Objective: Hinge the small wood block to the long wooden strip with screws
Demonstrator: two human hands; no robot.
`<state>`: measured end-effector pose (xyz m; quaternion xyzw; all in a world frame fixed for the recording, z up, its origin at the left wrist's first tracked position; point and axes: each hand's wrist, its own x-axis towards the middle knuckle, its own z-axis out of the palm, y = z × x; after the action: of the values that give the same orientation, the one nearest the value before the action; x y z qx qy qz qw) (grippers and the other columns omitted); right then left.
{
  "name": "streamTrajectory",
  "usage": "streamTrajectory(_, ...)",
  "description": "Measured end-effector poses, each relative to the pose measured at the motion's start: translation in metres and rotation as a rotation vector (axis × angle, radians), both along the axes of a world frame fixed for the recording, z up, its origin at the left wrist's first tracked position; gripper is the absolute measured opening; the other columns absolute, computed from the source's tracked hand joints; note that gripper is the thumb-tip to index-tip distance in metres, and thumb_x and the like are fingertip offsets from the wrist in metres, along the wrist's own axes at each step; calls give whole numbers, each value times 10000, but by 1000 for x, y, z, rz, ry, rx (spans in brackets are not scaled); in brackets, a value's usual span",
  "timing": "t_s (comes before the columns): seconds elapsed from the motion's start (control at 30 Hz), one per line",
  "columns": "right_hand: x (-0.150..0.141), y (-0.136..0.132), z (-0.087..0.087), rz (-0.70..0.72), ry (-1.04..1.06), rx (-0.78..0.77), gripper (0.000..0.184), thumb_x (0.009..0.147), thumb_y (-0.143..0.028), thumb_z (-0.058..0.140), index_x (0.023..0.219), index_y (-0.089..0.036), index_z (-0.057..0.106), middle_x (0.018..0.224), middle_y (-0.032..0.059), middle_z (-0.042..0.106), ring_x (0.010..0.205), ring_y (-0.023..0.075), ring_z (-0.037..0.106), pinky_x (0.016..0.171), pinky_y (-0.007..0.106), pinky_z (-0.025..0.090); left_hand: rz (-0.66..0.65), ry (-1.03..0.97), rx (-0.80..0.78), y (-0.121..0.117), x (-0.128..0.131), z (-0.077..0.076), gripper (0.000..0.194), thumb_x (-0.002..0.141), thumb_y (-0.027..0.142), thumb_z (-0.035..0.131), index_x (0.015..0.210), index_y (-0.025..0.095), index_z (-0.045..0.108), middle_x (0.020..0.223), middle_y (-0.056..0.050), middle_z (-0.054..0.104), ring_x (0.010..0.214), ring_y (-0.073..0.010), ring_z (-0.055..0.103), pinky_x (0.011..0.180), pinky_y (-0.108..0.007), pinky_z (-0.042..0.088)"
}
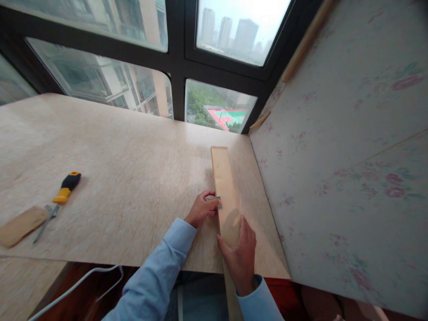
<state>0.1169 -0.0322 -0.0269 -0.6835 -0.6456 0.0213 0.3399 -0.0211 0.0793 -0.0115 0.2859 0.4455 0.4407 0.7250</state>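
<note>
A long, pale wooden board point(223, 176) lies on the marble-patterned surface, its near end running out past the front edge toward my body. At the board's left edge sits a small metal hinge point(219, 203) with screw holes. My left hand point(202, 208) pinches the hinge between thumb and fingers, which partly cover it. Lower down, my right hand point(240, 249) grips the board across its width, thumb on the left side and fingers on the right.
Far left, a yellow-and-black screwdriver point(67, 189) lies beside a brown packet or wooden piece point(23, 226). A patterned wall point(334, 156) rises close on the right. Dark-framed windows point(179, 62) stand behind the marble-patterned surface point(127, 178). A white cable point(80, 281) hangs below its front edge.
</note>
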Motion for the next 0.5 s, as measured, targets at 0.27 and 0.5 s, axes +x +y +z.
streamTrajectory(0.27,8,1,-1,103,-98,-52,908,845,-760,440,1437,-76,359,1301,275,532,1190,429,506,957,600,426,25,10,-42,0,4,-6,468,578,210,788,979,145,556,734,-27,668,552,-119,594,457,-187,396)
streamTrajectory(0.5,53,16,-16,278,-238,-31,995,789,-781,502,1464,-65,347,1357,316,479,1253,503,464,907,662,452,33,-33,-118,7,14,-17,434,575,86,733,985,134,599,671,2,642,519,-118,563,471,-216,429)
